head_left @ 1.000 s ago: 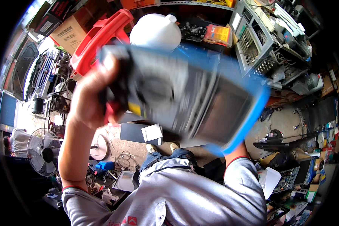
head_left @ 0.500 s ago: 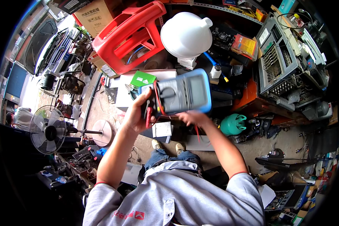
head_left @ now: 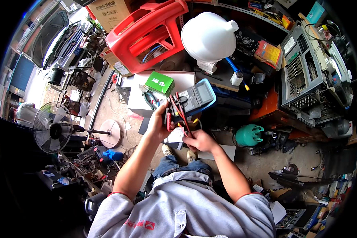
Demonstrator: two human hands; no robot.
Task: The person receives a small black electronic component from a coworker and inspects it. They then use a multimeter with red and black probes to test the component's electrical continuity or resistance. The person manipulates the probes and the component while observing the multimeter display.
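A grey multimeter (head_left: 197,98) with a blue rim lies tilted just ahead of my hands, at the right edge of a white surface (head_left: 135,88). I cannot tell whether it rests there. My left hand (head_left: 158,125) is closed around the test probes, a red handle (head_left: 169,121) and a black one, at the meter's left end. Red leads (head_left: 181,112) cross the meter's lower end and run down toward my right hand (head_left: 202,140). Its fingers are pinched on the red lead. Pliers (head_left: 149,100) and a green box (head_left: 160,83) lie left of the meter.
Beyond the table stand a red plastic frame (head_left: 123,37) and a white funnel (head_left: 208,37). A floor fan (head_left: 53,129) is at left. To the right are a green gas cylinder (head_left: 249,135) and a grey metal case (head_left: 301,65). Clutter lines both sides.
The multimeter has moved away from my head, lower and over the table edge. My right hand has come out from beneath the meter, drawing the red lead back toward my body.
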